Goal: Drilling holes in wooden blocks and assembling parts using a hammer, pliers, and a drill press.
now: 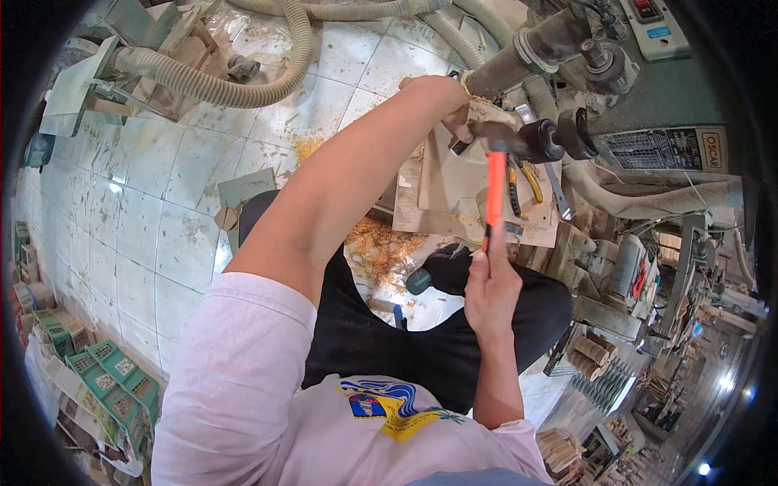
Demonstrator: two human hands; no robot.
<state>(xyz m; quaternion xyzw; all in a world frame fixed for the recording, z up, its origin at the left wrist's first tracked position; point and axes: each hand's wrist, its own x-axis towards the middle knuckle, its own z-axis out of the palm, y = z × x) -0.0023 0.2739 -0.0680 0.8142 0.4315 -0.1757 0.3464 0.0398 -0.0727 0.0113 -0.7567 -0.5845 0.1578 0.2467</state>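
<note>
My right hand (493,293) is closed round the lower end of a hammer (494,190) with an orange and black handle. Its head, smeared by motion, is up beside the machine's dark cylindrical part (541,141). Just left of the hammer head, my left hand (459,121) is closed, its fingers bent downward. A short dark piece shows below those fingertips, its kind unclear. Under both hands lies a dusty wooden board (462,190). Yellow-and-black handled pliers (531,183) and a flat metal wrench (558,193) rest on its right part.
A green-grey machine (689,89) with a switch box (655,28) stands at the right. Ribbed dust hoses (207,87) run along the back. Wood shavings (377,247) cover floor tiles between my legs. Green plastic crates (113,381) stand at left, stacked wood pieces (590,356) at right.
</note>
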